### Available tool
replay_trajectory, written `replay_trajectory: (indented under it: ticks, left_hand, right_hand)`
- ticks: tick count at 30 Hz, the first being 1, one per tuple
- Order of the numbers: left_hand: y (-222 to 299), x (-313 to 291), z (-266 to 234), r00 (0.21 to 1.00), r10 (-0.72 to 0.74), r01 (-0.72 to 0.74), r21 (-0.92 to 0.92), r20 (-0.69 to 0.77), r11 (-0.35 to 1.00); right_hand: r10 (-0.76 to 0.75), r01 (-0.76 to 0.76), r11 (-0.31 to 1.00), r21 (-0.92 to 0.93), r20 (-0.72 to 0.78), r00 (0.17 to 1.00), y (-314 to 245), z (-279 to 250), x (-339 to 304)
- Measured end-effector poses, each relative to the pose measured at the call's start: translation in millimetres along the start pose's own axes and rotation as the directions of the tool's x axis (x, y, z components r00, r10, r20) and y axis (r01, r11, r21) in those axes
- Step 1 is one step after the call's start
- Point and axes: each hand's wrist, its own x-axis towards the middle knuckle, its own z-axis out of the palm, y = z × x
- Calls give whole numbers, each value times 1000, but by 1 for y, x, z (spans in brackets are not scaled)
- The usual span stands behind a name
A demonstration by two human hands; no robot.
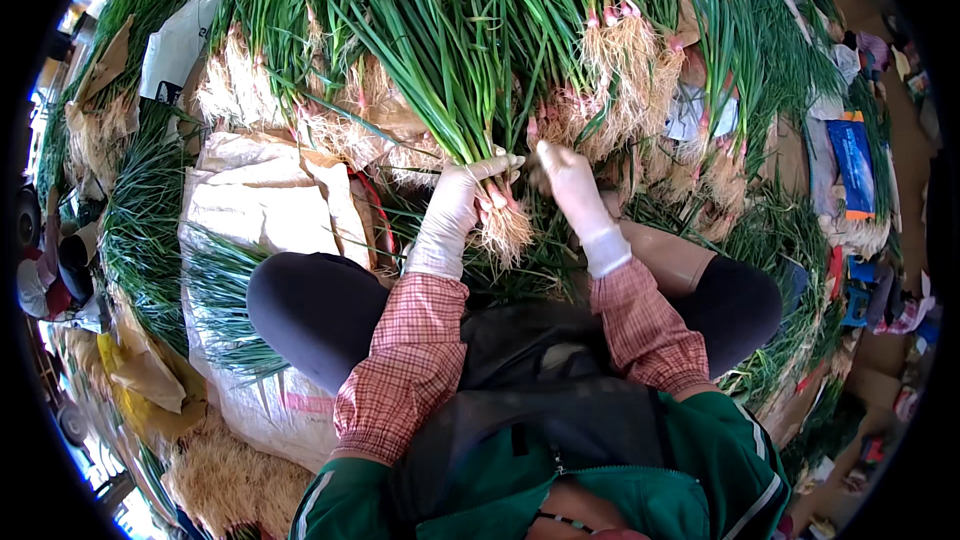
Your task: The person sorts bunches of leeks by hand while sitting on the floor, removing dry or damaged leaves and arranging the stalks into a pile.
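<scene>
My left hand [468, 195], in a white glove, is wrapped round the lower stems of a bunch of spring onions [470, 110]. Their long green leaves fan away from me; the pinkish bulbs and pale stringy roots [502, 230] hang below my fingers. Just right of the bunch is my gloved right hand [568, 180], its fingers curled in and the tips smeared by motion. Whatever those fingertips hold, if anything, cannot be made out. Beyond both hands lies a large heap of spring onions [625, 50], with root ends toward me.
My bent knees [310, 315] flank the work. A pale woven sack [255, 200] lies at left, with loose green leaves [225, 290] on it. Cut roots [230, 470] are piled at lower left. A blue and orange packet [853, 165] lies at far right, amid more onions.
</scene>
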Motion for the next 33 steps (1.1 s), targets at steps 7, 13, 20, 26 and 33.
replay_trajectory:
  ticks: [7, 13, 20, 26, 33]
  left_hand:
    - [11, -8, 4, 993, 37, -34, -27, 115, 999]
    - [12, -14, -4, 989, 63, -20, -301, 133, 953]
    - [4, -4, 4, 988, 97, -60, -277, 121, 959]
    - [-1, 5, -5, 996, 35, -20, -189, 76, 982]
    - [5, -14, 1, 993, 84, -69, -182, 77, 981]
  right_hand:
    - [-196, 107, 898, 428, 169, 966, 40, 42, 61]
    - [-266, 238, 882, -406, -13, 964, 19, 4, 50]
    - [-401, 156, 549, -821, -95, 911, -13, -13, 42]
    - [-522, 589, 682, -434, 275, 808, 10, -16, -15]
    - [-200, -37, 740, 672, 271, 942, -17, 37, 39]
